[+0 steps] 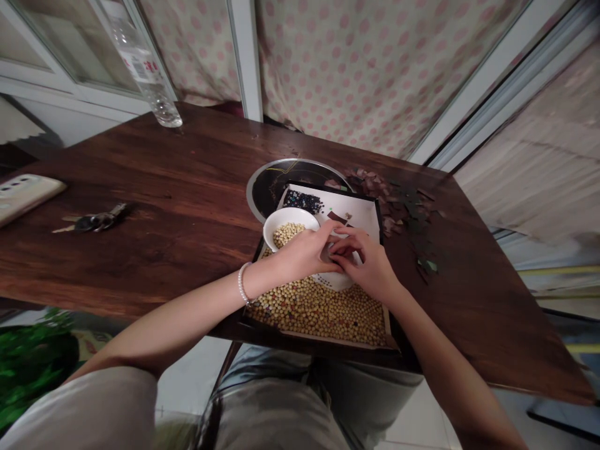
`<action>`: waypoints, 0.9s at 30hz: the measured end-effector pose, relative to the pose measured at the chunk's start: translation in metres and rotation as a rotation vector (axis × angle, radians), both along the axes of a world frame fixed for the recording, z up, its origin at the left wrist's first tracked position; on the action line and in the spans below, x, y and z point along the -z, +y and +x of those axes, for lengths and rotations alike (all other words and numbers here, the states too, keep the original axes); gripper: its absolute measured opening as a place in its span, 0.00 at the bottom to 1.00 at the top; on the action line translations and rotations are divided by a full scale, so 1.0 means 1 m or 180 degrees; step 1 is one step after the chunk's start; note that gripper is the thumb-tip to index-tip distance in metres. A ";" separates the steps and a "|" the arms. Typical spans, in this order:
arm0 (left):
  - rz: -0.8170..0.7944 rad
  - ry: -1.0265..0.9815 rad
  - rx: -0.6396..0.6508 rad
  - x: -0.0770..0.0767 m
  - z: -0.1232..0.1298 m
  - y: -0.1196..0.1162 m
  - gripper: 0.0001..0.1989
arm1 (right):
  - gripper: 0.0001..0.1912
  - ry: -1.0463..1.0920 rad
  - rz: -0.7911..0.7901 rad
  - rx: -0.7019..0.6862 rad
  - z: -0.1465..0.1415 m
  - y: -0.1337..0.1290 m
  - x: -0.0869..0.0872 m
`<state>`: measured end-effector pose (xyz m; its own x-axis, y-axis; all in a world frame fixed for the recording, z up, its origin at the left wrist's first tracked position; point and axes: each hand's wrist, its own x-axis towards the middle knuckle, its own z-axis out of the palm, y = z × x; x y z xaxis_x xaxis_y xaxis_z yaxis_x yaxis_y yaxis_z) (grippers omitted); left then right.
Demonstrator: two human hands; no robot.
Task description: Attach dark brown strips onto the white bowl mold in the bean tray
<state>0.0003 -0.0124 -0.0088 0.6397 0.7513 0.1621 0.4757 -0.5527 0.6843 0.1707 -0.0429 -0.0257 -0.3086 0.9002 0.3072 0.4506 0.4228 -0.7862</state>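
Observation:
My left hand (307, 253), with a beaded bracelet at the wrist, meets my right hand (370, 259) over a shallow dark-rimmed tray (368, 209). Fingertips of both hands are pinched close together; whatever they hold is too small and too covered to name. Beneath them a second white bowl (334, 280) shows only in part, with small dark specks on it. Beside my left hand stands a white bowl (268, 232) with round yellowish beans (287, 234) inside. Many more such beans or beads (319, 312) cover the near half of the tray. Small dark beads (302, 201) lie in its far left corner.
Behind the tray is a round dark plate (267, 194) with a pale rim. Dark and reddish scraps (394, 200) are scattered to the right. Keys (96, 220), a phone (28, 194) and a clear bottle (154, 87) stand or lie on the wooden table (187, 169).

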 end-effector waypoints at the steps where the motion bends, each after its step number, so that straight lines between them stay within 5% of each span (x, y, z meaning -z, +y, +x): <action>1: 0.0025 0.0044 -0.0033 0.000 0.000 0.000 0.31 | 0.22 -0.0051 0.0014 -0.0036 0.000 0.001 0.000; 27: -0.0015 0.0006 0.0030 0.000 -0.001 0.000 0.34 | 0.10 -0.0811 0.0464 0.0105 0.006 0.000 -0.007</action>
<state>-0.0003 -0.0120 -0.0086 0.6470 0.7461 0.1574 0.4718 -0.5539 0.6860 0.1763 -0.0432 -0.0185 -0.3638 0.8631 0.3503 0.6411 0.5049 -0.5780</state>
